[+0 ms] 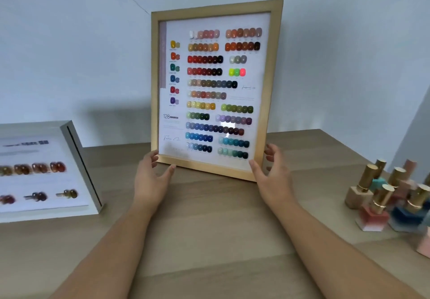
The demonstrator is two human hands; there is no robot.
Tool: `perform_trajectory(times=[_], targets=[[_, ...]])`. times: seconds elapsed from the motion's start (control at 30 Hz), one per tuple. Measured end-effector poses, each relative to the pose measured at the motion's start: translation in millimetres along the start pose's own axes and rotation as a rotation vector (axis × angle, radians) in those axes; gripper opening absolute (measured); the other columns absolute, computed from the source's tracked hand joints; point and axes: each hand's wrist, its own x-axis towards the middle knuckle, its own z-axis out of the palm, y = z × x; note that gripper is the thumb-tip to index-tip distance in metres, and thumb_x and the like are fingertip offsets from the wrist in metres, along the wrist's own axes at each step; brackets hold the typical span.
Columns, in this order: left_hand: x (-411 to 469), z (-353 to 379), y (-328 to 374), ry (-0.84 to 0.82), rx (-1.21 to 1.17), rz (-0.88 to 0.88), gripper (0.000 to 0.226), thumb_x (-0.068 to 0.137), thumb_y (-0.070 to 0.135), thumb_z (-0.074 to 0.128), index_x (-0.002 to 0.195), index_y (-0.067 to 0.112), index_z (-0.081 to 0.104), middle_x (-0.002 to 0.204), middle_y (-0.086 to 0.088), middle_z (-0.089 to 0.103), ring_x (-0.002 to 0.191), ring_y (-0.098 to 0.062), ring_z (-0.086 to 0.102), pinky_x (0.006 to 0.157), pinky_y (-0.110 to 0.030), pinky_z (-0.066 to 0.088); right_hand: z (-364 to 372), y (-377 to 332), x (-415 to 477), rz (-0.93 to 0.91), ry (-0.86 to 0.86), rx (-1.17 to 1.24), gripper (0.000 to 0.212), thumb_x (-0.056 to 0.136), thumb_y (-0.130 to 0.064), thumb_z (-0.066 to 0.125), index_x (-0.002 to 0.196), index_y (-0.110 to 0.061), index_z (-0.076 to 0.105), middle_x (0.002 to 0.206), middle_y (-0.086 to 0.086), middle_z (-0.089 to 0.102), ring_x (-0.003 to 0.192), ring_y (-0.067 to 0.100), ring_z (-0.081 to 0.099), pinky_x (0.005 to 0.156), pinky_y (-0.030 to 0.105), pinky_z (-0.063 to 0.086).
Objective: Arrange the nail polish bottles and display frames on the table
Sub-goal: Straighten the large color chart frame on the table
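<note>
A wooden display frame (267,93) with rows of coloured nail swatches stands upright on the table (209,229), leaning back toward the wall. My left hand (151,177) sits at its lower left corner, fingers spread, fingertips at the frame's edge. At the lower right corner my right hand (272,173) is also spread, fingers beside the frame's side. Neither hand clasps the frame. A white display frame (76,159) with swatch samples lies at the left. Several nail polish bottles (377,205) with gold caps cluster at the right edge.
A pale wall (93,54) runs close behind the table. Bare wood stretches between my arms and in front of the wooden frame. The bottles stand near the table's right edge, some cut off by the view.
</note>
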Motion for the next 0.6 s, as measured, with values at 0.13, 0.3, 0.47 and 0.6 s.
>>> perform_trajectory(times=[0.13,0.3,0.47,0.6], targets=[[32,3,-12,0.056,-0.073,-0.02,0.062,0.079,0.026,0.071,0.134,0.018,0.041,0.135,-0.003,0.049,0.111,-0.006,0.045,0.096,-0.027,0.036,8,4,15,-0.028,0.079,0.016,0.043,0.084,-0.032,0.063,0.122,-0.03,0.042,0.111,-0.012,0.053,0.1,0.006,0.051,0.082,0.023,0.043],[65,7,-25,0.033,-0.22,-0.088,0.062,0.084,0.014,0.067,0.138,0.017,0.037,0.136,-0.007,0.048,0.117,-0.013,0.048,0.1,-0.031,0.038,15,8,26,-0.078,0.132,0.007,0.037,0.085,-0.028,0.062,0.117,-0.028,0.044,0.104,-0.008,0.056,0.089,-0.002,0.053,0.067,0.007,0.038],[84,10,-29,-0.049,-0.308,-0.087,0.054,0.085,0.011,0.064,0.133,0.021,0.043,0.124,-0.01,0.058,0.111,-0.02,0.055,0.088,-0.028,0.042,15,9,29,-0.091,0.149,-0.002,0.037,0.084,-0.027,0.063,0.118,-0.026,0.046,0.103,-0.006,0.057,0.088,0.001,0.054,0.064,0.009,0.039],[92,10,-28,-0.075,-0.38,-0.075,0.051,0.087,0.004,0.06,0.132,0.02,0.045,0.107,-0.012,0.06,0.101,-0.02,0.056,0.081,-0.022,0.044,15,10,28,-0.101,0.151,-0.014,0.038,0.085,-0.027,0.062,0.118,-0.026,0.046,0.104,-0.005,0.056,0.089,0.002,0.054,0.063,0.011,0.041]])
